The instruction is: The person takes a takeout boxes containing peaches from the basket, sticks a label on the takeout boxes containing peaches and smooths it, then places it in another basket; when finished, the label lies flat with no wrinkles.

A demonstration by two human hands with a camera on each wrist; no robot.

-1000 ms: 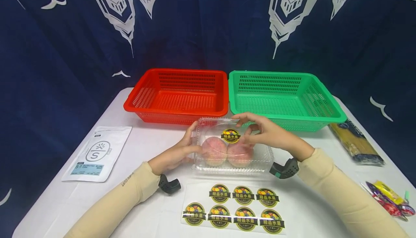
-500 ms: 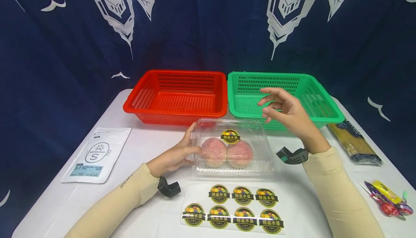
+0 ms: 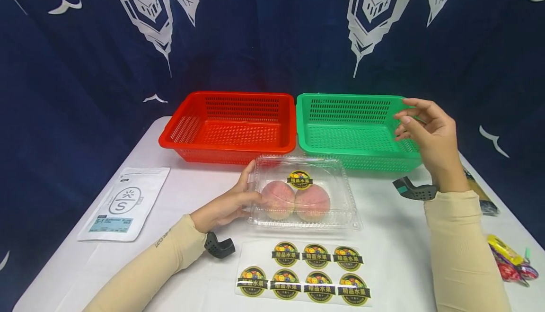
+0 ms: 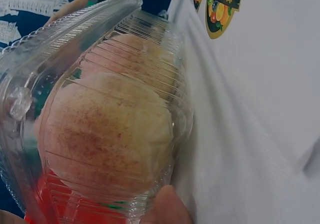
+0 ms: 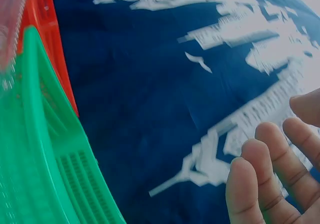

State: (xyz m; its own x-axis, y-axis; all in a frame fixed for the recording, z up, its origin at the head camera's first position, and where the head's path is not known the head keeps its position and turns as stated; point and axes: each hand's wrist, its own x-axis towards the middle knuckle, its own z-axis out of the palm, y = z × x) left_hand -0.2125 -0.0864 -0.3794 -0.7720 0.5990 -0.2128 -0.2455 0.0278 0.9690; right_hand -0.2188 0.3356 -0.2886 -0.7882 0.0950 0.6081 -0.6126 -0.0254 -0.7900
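Observation:
A clear plastic clamshell container (image 3: 340, 193) with two peaches (image 4: 102, 134) inside sits on the table in front of the baskets. On its lid is a round black-and-gold fruit sticker (image 3: 300, 179). My left hand (image 3: 232, 203) grips the container's left end, thumb at the near side and fingers farther back; in the left wrist view a fingertip (image 4: 169, 206) presses at its lower edge. Raised by the right end of the green basket (image 3: 340, 153), my right hand (image 3: 430, 127) holds nothing, its fingers loosely bent, as the right wrist view also shows.
A red basket (image 3: 230, 151) stands left of the green one. Nearest me lies a sheet of several round stickers (image 3: 264, 260). A white pouch (image 3: 123, 203) is at the left; wrapped candies (image 3: 511, 260) and a partly hidden flat packet (image 3: 483, 193) are at the right.
My right hand has left the sticker on the lid, lifted, and moved right past the green basket's middle to its right end. The left hand stays on the container.

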